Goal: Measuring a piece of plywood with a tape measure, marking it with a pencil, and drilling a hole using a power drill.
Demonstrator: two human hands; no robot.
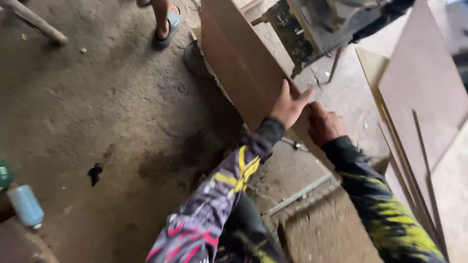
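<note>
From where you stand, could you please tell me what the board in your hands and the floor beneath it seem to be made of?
The board, held at its edge by the left hand and right hand, looks like hardboard or fibreboard: flat, matte brown, no visible grain. The floor seems bare concrete or packed earth, grey-brown, rough, stained and dusty; which one is unclear.

Dusty concrete floor (97,107), stained; boards (424,97) leaning right; daylight.

Both hands on a board's (239,63) near edge at centre: left hand (288,104) just left of right hand (324,125). Machine (317,27) behind, far. Stacked sheets (424,97) leaning right. Bottle (25,206) near left. Sandalled foot (165,24) far, left of board.
</note>
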